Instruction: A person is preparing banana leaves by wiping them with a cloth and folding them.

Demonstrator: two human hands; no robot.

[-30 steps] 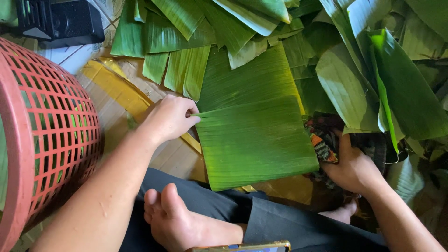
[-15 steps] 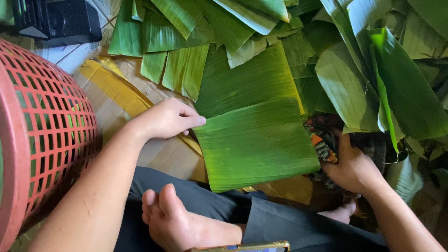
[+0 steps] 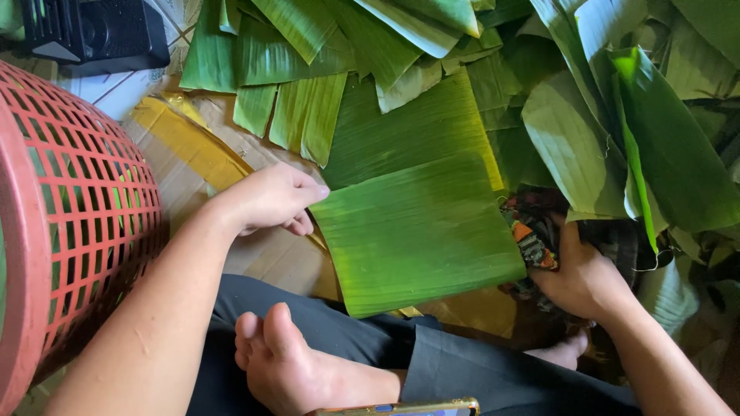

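A red plastic lattice basket [image 3: 69, 231] stands at the far left, beside the left hand [image 3: 274, 199], whose loosely curled fingers touch the left edge of a cut banana leaf piece [image 3: 416, 231]. That rectangular piece (bright green, finely ribbed) lies flat on cardboard [image 3: 270, 258] above the person's crossed legs. To its right, the right hand [image 3: 582, 277] grips a patterned cloth [image 3: 532, 239], under heaped banana leaves [image 3: 617, 115].

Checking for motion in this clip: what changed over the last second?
The left hand slid slightly down the left edge of the top banana leaf piece, and that piece shifted a little lower. The right hand stayed on the patterned cloth; the red basket stayed put.
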